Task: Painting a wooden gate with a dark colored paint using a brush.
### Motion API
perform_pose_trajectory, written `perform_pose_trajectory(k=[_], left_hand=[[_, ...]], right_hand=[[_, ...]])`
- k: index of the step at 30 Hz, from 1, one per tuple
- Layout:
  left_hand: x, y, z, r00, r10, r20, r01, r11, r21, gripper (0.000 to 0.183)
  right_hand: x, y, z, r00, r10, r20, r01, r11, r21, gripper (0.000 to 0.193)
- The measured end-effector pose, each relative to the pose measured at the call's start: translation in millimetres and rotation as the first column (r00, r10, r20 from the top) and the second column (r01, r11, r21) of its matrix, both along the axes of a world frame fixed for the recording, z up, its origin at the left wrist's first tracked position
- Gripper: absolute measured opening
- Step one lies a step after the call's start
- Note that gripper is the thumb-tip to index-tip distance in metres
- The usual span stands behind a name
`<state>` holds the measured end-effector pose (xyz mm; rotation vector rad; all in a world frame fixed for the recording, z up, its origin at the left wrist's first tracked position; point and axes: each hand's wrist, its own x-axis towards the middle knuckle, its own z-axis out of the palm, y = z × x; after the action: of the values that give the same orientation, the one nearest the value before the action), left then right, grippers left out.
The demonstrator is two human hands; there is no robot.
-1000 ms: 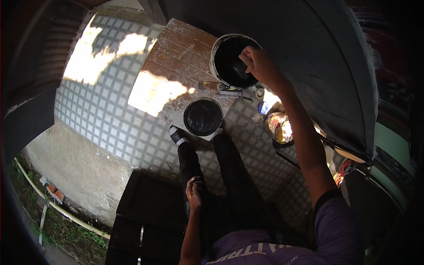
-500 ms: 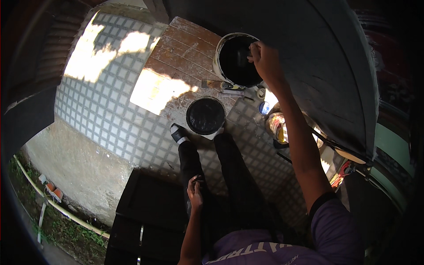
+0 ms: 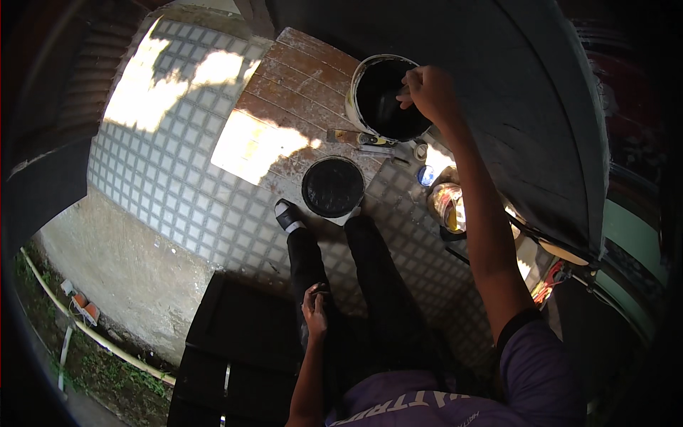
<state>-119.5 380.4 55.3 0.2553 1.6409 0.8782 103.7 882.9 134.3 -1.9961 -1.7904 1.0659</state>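
Note:
Over a large white-rimmed bucket (image 3: 351,107), its inside black, my right hand (image 3: 427,91) is closed with bent fingers. Below the fingertips, a dark, smooth object (image 3: 386,107) reaches into the bucket; its kind is hard to make out against the black. Nearer to me, between my feet, stands a smaller round container (image 3: 333,187) filled with a glossy black substance. My left hand (image 3: 314,311) rests by my left thigh, loosely bent, thumb apart from the fingers, with nothing visible in it.
A worn wooden board (image 3: 302,75) lies under the bucket on the tiled floor (image 3: 188,153). Beside the bucket lie a wide-bladed scraper (image 3: 343,136), a blue lid (image 3: 426,175) and a clear plastic container (image 3: 447,201). A dark panel (image 3: 512,107) rises at the right.
My right hand has turned slightly and moved a little to the right; the dark object below it sits slightly lower in the view. My left hand stays still.

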Motion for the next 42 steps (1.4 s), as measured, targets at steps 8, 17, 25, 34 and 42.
perform_pose_trajectory(k=[8, 17, 25, 34, 42], left_hand=[[2, 4, 4, 0.999, -0.045, 0.002, 0.045, 0.999, -0.021, 0.026], [1, 2, 1, 0.999, -0.037, 0.002, 0.037, 0.999, -0.01, 0.026], [4, 5, 3, 1.0, -0.019, 0.023, 0.019, 1.0, -0.013, 0.026], [-2, 7, 3, 0.997, -0.078, -0.007, 0.077, 0.996, -0.043, 0.026], [-13, 12, 7, 0.994, -0.111, -0.016, 0.11, 0.992, -0.064, 0.027]], right_hand=[[6, -2, -5, 0.997, 0.072, 0.033, -0.071, 0.997, -0.039, 0.032], [5, -1, -5, 0.988, 0.143, 0.056, -0.144, 0.99, 0.001, 0.027], [6, -12, 9, 0.983, 0.173, 0.056, -0.16, 0.969, -0.19, 0.024], [7, -176, 94, 0.937, -0.343, -0.065, 0.314, 0.747, 0.586, 0.02], [-43, -285, 2, 0.922, -0.235, -0.308, 0.321, 0.908, 0.269, 0.029]])
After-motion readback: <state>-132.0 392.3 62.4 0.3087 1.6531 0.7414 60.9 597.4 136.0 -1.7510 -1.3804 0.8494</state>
